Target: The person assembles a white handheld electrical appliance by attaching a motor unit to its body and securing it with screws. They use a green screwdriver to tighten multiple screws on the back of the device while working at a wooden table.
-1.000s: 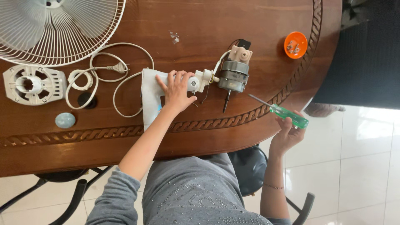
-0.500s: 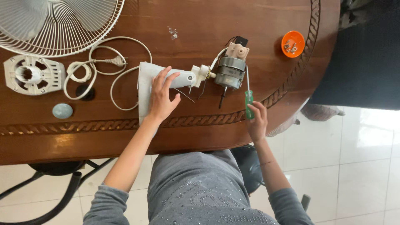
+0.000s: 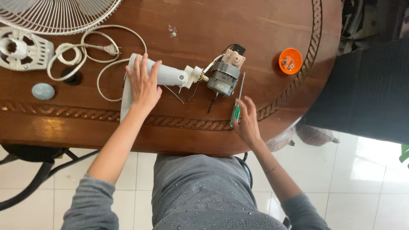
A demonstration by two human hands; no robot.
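My left hand (image 3: 144, 83) lies flat with fingers spread on the white fan stand body (image 3: 166, 76), which lies on the wooden table (image 3: 204, 38). A grey fan motor (image 3: 224, 76) with wires sits at the end of that body. My right hand (image 3: 247, 120) rests on the table near its front edge, fingers on the green handle of a screwdriver (image 3: 237, 104) that lies beside the motor with its shaft pointing away from me.
A white fan grille (image 3: 55, 15) lies at the far left, with a white motor cover (image 3: 21, 49), a coiled white power cord (image 3: 91, 51) and a pale blue round cap (image 3: 43, 91). An orange dish with screws (image 3: 290, 61) stands at the right. A dark chair (image 3: 366, 89) is beside the table.
My right hand has come from off the table edge up to the table and laid the green screwdriver down beside the motor. My left hand has stayed on the white body.
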